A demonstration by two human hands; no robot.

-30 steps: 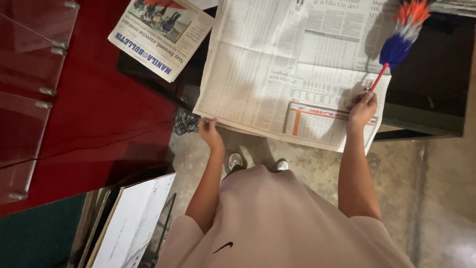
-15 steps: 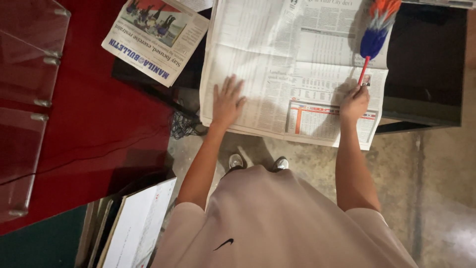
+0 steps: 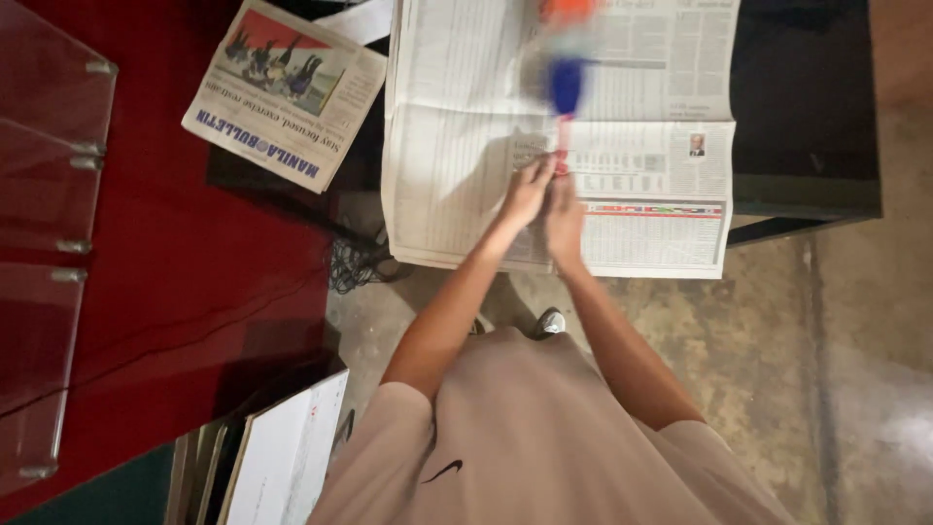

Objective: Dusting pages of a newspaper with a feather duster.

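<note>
The open newspaper (image 3: pixel 457 175) lay spread across the dark table (image 3: pixel 807 107) in front of you, its near edge overhanging; thin and floppy, it would have crumpled easily. Above it you held the feather duster (image 3: pixel 567 83), blurred, light, with a soft head and stiff handle best gripped low. Your right hand (image 3: pixel 564 216) seemed closed on that handle; your left hand (image 3: pixel 527 190) pressed against it, grip unclear.
</note>
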